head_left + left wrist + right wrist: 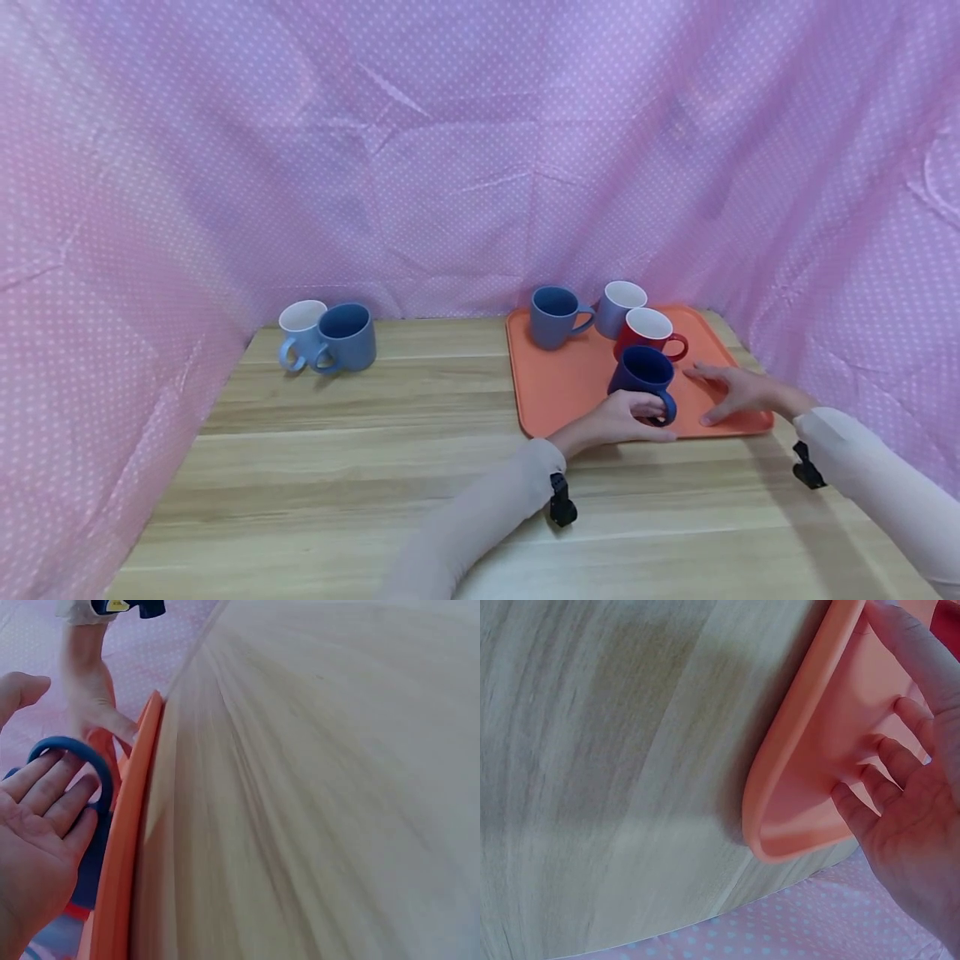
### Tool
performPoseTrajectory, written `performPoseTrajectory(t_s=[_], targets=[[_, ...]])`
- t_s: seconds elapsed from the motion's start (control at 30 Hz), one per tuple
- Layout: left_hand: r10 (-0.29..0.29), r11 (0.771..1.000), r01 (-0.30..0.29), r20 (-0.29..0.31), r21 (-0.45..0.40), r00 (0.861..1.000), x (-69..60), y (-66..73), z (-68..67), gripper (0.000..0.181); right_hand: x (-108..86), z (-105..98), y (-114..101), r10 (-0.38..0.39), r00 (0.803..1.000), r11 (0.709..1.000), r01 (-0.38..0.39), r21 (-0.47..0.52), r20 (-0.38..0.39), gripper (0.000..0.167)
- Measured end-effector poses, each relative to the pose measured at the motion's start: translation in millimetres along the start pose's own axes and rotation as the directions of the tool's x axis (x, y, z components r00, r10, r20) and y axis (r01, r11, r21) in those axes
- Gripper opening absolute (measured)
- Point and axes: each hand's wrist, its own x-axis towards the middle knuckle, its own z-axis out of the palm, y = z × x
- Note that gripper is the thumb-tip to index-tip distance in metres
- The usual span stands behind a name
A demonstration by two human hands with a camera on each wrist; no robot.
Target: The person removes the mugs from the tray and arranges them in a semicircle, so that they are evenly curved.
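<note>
A dark blue mug stands upright near the front of the orange tray, its handle toward the front right. My left hand is at this mug; in the left wrist view the fingers of my left hand lie extended at the blue handle, thumb apart. My right hand is spread low over the tray's right part, right of the mug; in the right wrist view my right hand has fingers apart and holds nothing. Right behind the dark blue mug is a red mug.
A grey-blue mug and a white-rimmed mug stand at the back of the tray. Two more mugs, a light blue one and a grey-blue one, stand together on the wooden table's back left. A pink dotted cloth hangs around the table.
</note>
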Motion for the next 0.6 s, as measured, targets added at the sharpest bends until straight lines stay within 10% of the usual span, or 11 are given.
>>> performPoseTrajectory(t_s=[0.3,0.6], targets=[[0.023,1.0,-0.022,0.067,-0.017,0.997,-28.1,-3.1,-33.6,0.028,0.9,0,0,-0.011,1.0,1.0,0.011,0.007,0.0,0.096],[0.013,0.972,-0.002,0.047,-0.237,0.999,-44.5,-19.8,-61.2,0.024,-0.3,1,1,-0.005,1.0,0.999,0.004,0.04,0.006,0.098]])
